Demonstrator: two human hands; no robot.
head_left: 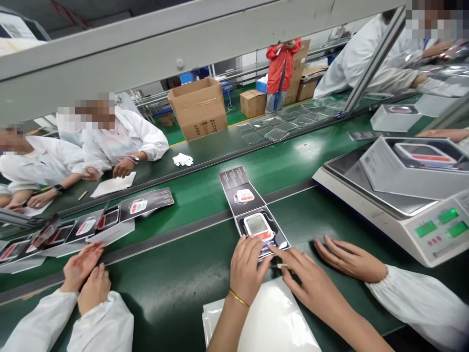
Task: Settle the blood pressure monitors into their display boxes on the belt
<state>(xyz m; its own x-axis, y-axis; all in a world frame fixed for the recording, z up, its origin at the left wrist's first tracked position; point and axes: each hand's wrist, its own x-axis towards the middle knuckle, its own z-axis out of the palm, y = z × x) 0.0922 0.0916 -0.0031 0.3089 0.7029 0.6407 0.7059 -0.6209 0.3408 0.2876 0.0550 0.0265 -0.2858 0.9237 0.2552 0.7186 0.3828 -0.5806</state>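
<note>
An open printed gift box (262, 233) lies before me, its dark lid (243, 195) folded back and away. A white and grey device with a screen and an orange strip (258, 226) sits inside. My left hand (246, 264) grips the near end of the box, fingers over the top and thumb at the near edge. Close beside it, my right hand (306, 274) reaches its index finger to the box's near right corner. A thin pale stick (283, 266) shows between the fingers of that hand, partly hidden.
White plastic sheets (276, 318) lie under my forearms. At right stands a weighing scale (381, 205) with a box on it; a co-worker's hand (351, 259) rests nearby. Another co-worker's hands (86, 278) are at left, by a row of open boxes (86, 227). A metal beam (183, 44) crosses overhead.
</note>
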